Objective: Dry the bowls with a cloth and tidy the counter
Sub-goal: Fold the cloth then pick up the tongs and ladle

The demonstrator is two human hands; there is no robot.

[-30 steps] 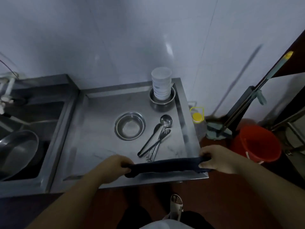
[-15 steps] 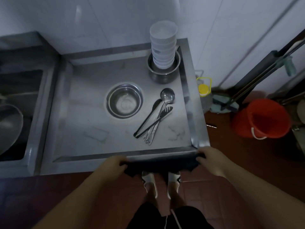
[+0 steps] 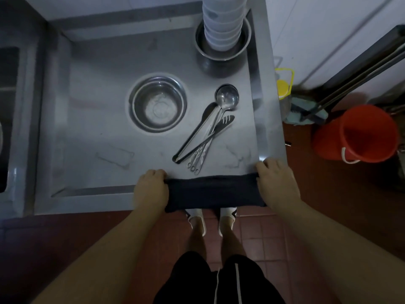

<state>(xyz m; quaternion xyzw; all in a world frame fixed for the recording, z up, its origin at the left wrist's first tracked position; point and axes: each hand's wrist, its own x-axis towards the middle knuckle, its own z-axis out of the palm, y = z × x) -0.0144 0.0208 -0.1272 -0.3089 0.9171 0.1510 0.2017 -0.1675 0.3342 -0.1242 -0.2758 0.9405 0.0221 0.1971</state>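
A dark cloth (image 3: pixel 213 193) lies stretched over the front edge of the steel counter (image 3: pixel 87 150). My left hand (image 3: pixel 151 189) grips its left end and my right hand (image 3: pixel 277 185) grips its right end. A small steel bowl (image 3: pixel 157 106) sits upright in the middle of the counter. At the back right, a stack of white bowls (image 3: pixel 223 20) stands inside a steel bowl (image 3: pixel 223 50). A ladle, tongs and other steel utensils (image 3: pixel 208 130) lie in a bundle just beyond the cloth.
A sink basin (image 3: pixel 6 119) lies at the left edge. On the red tiled floor to the right stand a red bucket (image 3: pixel 359 134), a yellow-capped bottle (image 3: pixel 283 86) and mop handles (image 3: pixel 350 80). My feet (image 3: pixel 211 220) are below the counter edge.
The view has tipped downward and closer to the counter. Both hands, still holding the cloth, have drawn it back and laid it over the counter's front edge.
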